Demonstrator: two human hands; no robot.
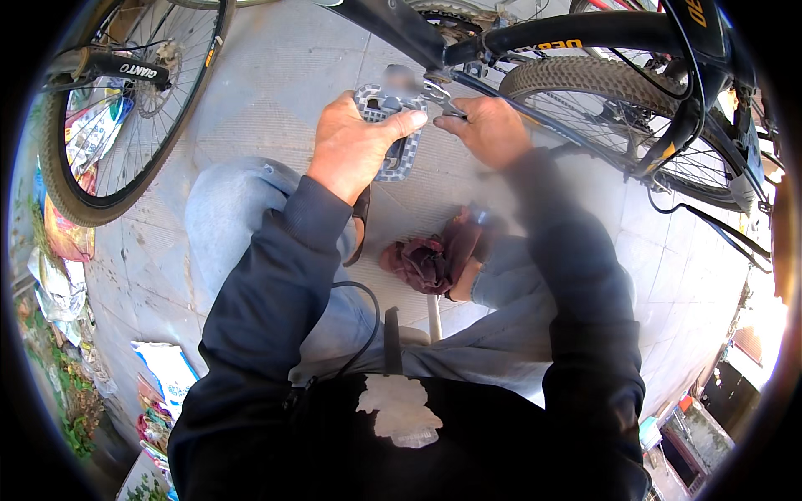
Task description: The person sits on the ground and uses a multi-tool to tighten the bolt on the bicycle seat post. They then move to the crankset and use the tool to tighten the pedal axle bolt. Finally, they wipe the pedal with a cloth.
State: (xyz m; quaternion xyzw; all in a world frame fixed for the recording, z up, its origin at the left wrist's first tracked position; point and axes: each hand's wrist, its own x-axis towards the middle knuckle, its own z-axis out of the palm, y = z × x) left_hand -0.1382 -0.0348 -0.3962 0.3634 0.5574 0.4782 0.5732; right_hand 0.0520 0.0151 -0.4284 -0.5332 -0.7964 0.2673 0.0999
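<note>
My left hand (pixel 347 142) is closed around a grey checkered bicycle pedal (pixel 407 150), its thumb lying across the frame. In my right hand (pixel 491 132) is a metal wrench (pixel 440 98), pinched between thumb and fingers. The wrench's head reaches the pedal's far right side, close to the crank end. My hand and the glare leave unclear whether its jaws grip the axle. Just beyond both hands is the black bicycle frame (pixel 393 33).
At the right is the bicycle's knobby rear wheel (pixel 576 79); the front wheel (pixel 125 196) stands at the left. Between my legs, a dark red cloth (pixel 426 263) lies over my right foot. Plastic bags (pixel 63 284) and a white packet (pixel 167 367) line the left side.
</note>
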